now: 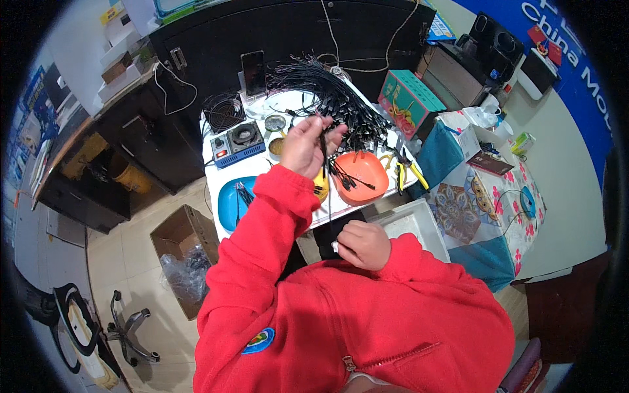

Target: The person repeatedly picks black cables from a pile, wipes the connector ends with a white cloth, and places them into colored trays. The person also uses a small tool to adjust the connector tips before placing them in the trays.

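My left hand (pixel 308 145) is raised over the white table, its thumb and fingers pinching a thin black cable (pixel 324 157) that hangs toward my lap. Lower down, in front of my body, my right hand (pixel 364 243) is closed, with a small white scrap (pixel 335 247) showing at its fingers. The cable's lower end runs close to that hand; whether it is gripped there I cannot tell. Beyond my left hand spreads a big heap of black cables (pixel 354 111). An orange bowl (pixel 372 171) holds several short cables, and a blue bowl (pixel 228 208) stands at the left.
On the table are a blue soldering station (pixel 237 145), a small fan (pixel 224 112), a round tin (pixel 276 148), an upright phone (pixel 253 73) and yellow-handled pliers (pixel 415 174). A cardboard box (pixel 187 223) with plastic bags sits on the floor. At right stands a cloth-covered table (pixel 481 203).
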`<state>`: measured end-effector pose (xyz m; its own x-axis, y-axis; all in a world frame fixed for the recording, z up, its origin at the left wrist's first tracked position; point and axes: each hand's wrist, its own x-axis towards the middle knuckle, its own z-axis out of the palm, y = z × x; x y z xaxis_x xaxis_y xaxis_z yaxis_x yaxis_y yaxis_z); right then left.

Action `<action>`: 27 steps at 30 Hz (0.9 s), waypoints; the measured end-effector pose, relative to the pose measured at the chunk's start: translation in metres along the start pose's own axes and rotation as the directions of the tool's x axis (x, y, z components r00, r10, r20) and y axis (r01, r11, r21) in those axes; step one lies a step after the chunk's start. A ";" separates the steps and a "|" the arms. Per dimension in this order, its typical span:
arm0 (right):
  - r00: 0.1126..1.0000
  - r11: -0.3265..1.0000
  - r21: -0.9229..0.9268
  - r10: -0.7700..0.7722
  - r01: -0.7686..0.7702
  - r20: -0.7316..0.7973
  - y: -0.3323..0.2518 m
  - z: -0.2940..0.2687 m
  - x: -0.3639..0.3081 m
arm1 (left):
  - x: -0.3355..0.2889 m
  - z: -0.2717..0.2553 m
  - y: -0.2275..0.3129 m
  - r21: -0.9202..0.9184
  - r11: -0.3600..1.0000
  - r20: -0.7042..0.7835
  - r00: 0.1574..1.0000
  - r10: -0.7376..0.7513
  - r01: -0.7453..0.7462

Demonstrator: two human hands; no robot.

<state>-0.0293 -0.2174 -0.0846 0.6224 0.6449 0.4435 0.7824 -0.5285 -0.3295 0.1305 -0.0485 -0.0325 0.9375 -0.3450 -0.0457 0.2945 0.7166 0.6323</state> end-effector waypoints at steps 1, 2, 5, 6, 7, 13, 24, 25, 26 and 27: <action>0.996 0.999 -0.025 -0.032 0.034 0.081 0.009 0.009 -0.006 | -0.002 0.004 0.008 0.014 0.993 0.011 0.993 0.117 -0.117; 0.994 1.000 -0.025 -0.017 0.020 0.108 0.017 0.021 -0.012 | -0.005 0.007 0.017 0.040 0.976 -0.026 0.977 0.213 -0.212; 0.903 0.993 -0.028 0.116 -0.115 0.413 0.033 0.048 -0.020 | -0.037 0.013 0.041 0.192 0.880 0.045 0.899 0.435 -0.435; 0.934 0.985 0.104 0.095 -0.138 0.345 0.036 0.051 -0.019 | -0.052 0.013 0.046 0.251 0.844 0.093 0.880 0.466 -0.474; 0.942 0.959 0.222 0.097 -0.175 0.322 0.037 0.051 -0.014 | -0.071 0.013 0.044 0.319 0.799 0.142 0.859 0.492 -0.510; 0.915 0.518 0.777 0.362 -0.358 0.180 0.032 -0.005 0.063 | -0.158 0.001 0.015 0.437 0.749 0.250 0.867 0.431 -0.498; 0.952 0.156 0.961 0.243 -0.228 0.186 -0.006 -0.031 0.128 | -0.174 -0.009 0.006 0.417 0.853 0.098 0.949 0.301 -0.314; 0.949 0.168 0.963 0.273 -0.211 0.160 -0.007 -0.029 0.127 | -0.174 -0.009 0.006 0.415 0.851 0.083 0.945 0.316 -0.321; 0.937 0.184 0.961 0.321 -0.205 0.138 -0.008 -0.027 0.126 | -0.174 -0.009 0.006 0.414 0.849 0.067 0.941 0.332 -0.329; 0.923 0.201 0.959 0.367 -0.201 0.117 -0.009 -0.024 0.125 | -0.173 -0.007 0.004 0.427 0.832 -0.014 0.918 0.397 -0.354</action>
<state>0.0404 -0.1454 -0.0057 0.8639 0.4660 0.1912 0.0529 0.2937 -0.9544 -0.0293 0.0187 -0.0275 0.9797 -0.0235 0.1990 -0.1661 0.4597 0.8724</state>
